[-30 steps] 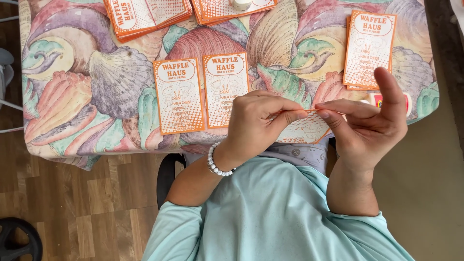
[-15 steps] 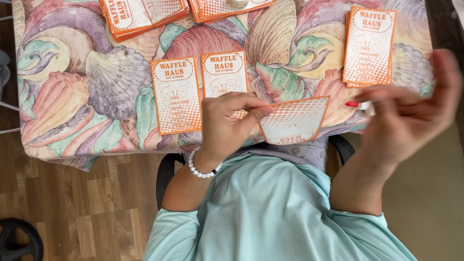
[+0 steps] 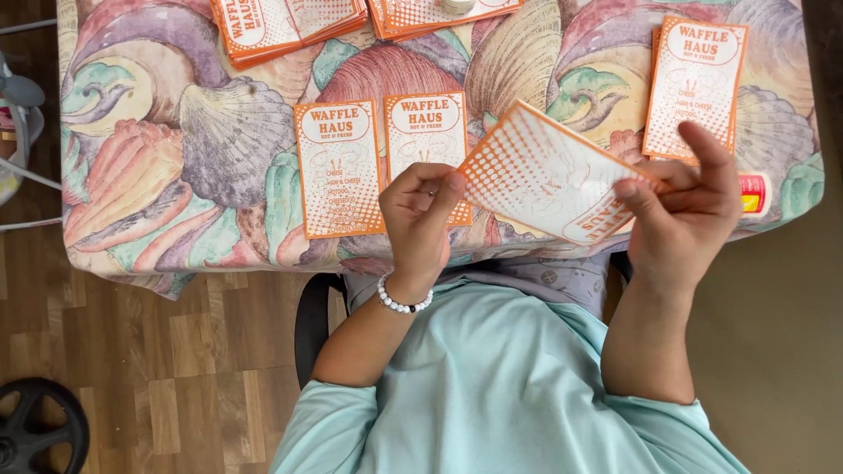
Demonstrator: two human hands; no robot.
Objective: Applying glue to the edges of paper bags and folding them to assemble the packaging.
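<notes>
I hold an orange-and-white printed card (image 3: 549, 175) tilted above the table's near edge. My left hand (image 3: 423, 224), with a white bead bracelet on its wrist, pinches the card's left corner. My right hand (image 3: 687, 206) grips its right end between thumb and fingers. Two matching cards (image 3: 338, 167) lie flat side by side on the shell-patterned tablecloth (image 3: 176, 149), just left of my left hand; the right one is partly hidden by it. Another small stack of cards (image 3: 695, 83) lies at the right.
Two larger stacks of the same cards (image 3: 290, 26) sit at the table's far edge, one with a small white object on it. A red tube (image 3: 753, 193) lies by my right hand. A dark wheel (image 3: 39, 434) stands on the wood floor at lower left.
The card has been lifted higher and swung to a tilt. My right hand, which was away to the right and blurred, has come back and taken the card's right end.
</notes>
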